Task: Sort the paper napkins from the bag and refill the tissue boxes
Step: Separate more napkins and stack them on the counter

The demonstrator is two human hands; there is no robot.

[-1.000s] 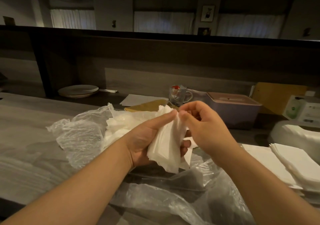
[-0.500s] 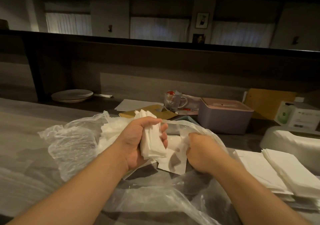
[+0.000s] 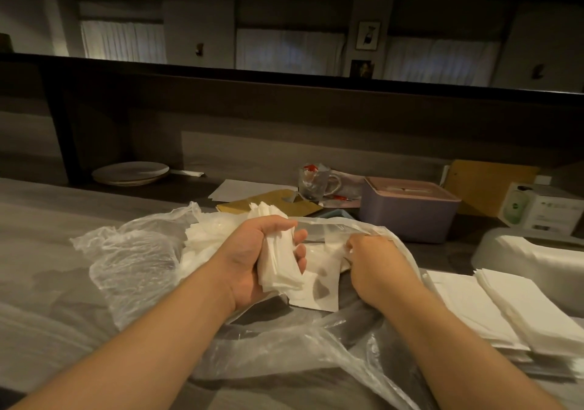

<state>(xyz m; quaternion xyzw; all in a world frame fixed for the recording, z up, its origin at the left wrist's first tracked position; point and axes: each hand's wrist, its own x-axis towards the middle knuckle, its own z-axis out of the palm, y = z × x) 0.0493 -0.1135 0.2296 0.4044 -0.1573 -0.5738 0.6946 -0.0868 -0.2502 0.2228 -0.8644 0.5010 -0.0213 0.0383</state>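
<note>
White napkins (image 3: 279,264) clutched in left hand (image 3: 252,261); right hand (image 3: 376,267) pinching plastic bag (image 3: 132,251); box (image 3: 540,210) label far right unreadable.

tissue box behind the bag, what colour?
Muted purple body with a pink lid, tissue box; head view, the only one.

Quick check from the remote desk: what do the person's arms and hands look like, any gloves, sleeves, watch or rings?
Both forearms are bare up to the frame edge, no sleeves showing. The left hand and right hand wear no gloves. No watch or bracelet shows at either wrist, and no rings on the visible fingers; the dim light limits finer detail.
</note>
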